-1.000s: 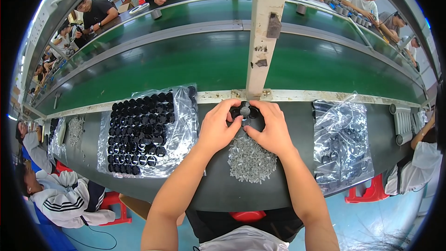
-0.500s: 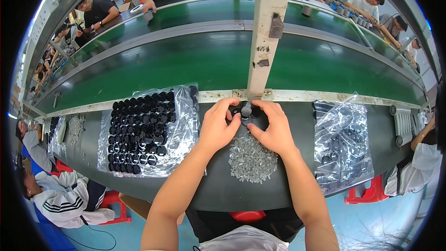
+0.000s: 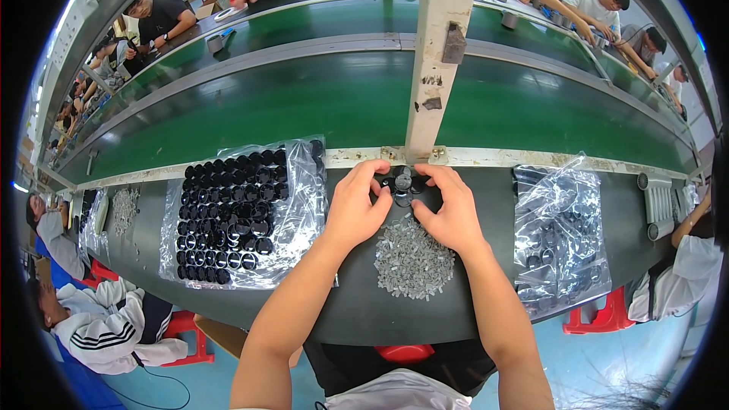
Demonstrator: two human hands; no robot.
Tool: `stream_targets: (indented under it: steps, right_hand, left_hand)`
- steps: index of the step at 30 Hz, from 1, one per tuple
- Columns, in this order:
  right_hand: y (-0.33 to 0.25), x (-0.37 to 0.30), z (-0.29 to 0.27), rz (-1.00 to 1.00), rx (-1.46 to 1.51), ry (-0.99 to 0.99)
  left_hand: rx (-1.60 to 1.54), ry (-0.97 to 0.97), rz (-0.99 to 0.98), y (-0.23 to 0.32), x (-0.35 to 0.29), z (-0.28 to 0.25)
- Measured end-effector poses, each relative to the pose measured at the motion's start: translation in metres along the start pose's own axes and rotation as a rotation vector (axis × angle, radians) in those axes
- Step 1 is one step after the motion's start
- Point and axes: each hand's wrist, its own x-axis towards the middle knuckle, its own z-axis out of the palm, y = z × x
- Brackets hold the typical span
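Observation:
At the back of the dark table, a black fixture with round lobes and a grey knob [image 3: 403, 181] at its middle sits between my hands. My left hand [image 3: 355, 205] curves round its left side, thumb and forefinger bent toward it. My right hand [image 3: 452, 209] curves round the right side in the same way, its thumb just off a shiny round disc [image 3: 402, 199] at the front. My fingers partly hide the side lobes. A pile of small clear-grey plastic pieces [image 3: 414, 260] lies just in front of the fixture.
Rows of black round caps [image 3: 228, 216] lie on a plastic bag to the left. Another clear bag with dark parts [image 3: 560, 235] lies to the right. A white post [image 3: 437, 61] rises behind my hands, before a green conveyor belt [image 3: 319, 102]. Other people work across it.
My right thumb has drawn slightly right, away from the front disc; my left hand is nearly still. Across the belt, a person's hand has let go of a grey cup with a blue-handled tool.

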Motion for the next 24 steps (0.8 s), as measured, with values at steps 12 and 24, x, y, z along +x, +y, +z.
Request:
stream_targets:
  steps: [12, 24]
  right_hand:
    - [0.0011, -0.0011, 0.0003, -0.01, -0.028, -0.009]
    - [0.0013, -0.0011, 0.0006, -0.004, -0.029, -0.014]
  left_hand:
    - [0.0, -0.006, 0.002, -0.0003, -0.0001, -0.0002]
    - [-0.005, 0.0, 0.005, -0.0007, -0.0002, 0.0]
